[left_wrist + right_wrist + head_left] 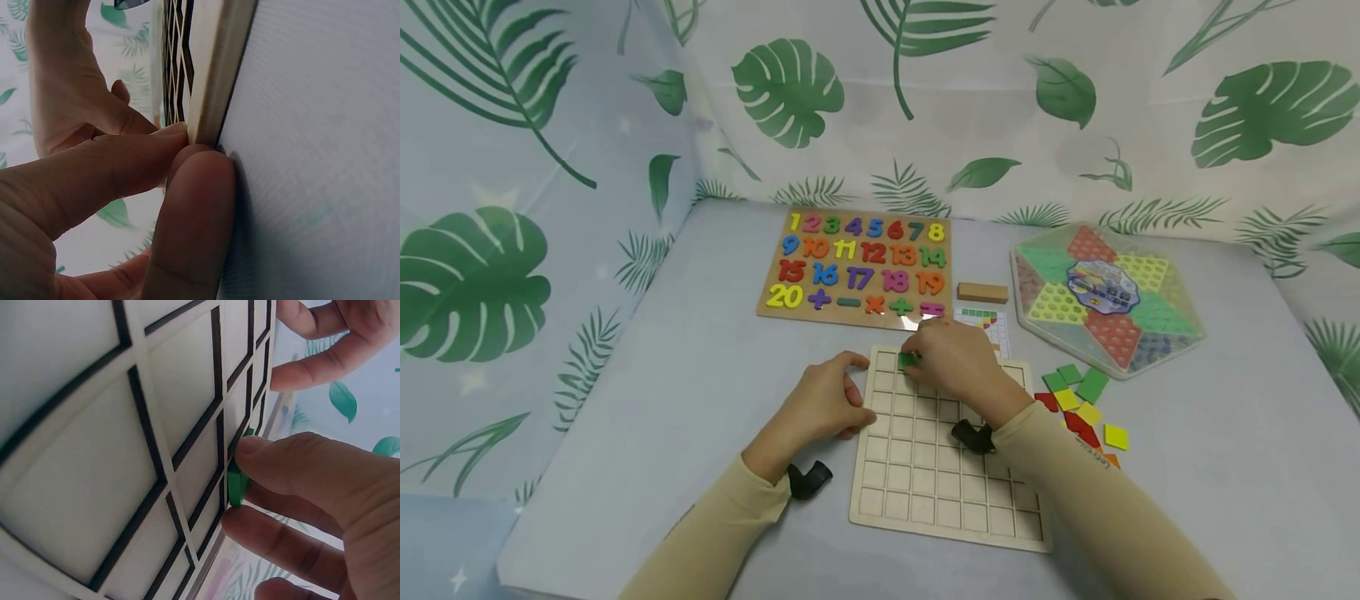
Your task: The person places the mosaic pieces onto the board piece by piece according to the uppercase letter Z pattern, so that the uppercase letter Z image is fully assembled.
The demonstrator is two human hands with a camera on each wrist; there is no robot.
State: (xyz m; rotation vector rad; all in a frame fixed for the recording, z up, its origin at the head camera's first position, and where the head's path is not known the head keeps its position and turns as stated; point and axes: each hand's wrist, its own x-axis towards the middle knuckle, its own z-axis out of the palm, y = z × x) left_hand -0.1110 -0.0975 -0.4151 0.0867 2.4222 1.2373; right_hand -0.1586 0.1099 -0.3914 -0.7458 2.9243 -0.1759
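A square wooden grid board (899, 427) lies in front of me in the head view. My left hand (823, 396) holds its left edge; in the left wrist view the thumb and a curled finger (194, 212) meet at the board's rim (212, 81). Over the board's far side, my right hand (955, 354) pinches a green tile (907, 361) at a cell of the far row. In the right wrist view the green tile (236, 481) stands tilted between thumb and fingertips against the grid (194, 450). The right forearm covers part of the board.
Loose green, yellow, red and orange tiles (1091, 385) lie right of the board. Behind it are a number puzzle (857, 258), a wooden block (982, 292) and a printed card (992, 329). A hexagonal checkers-style game box (1108, 300) sits at the far right.
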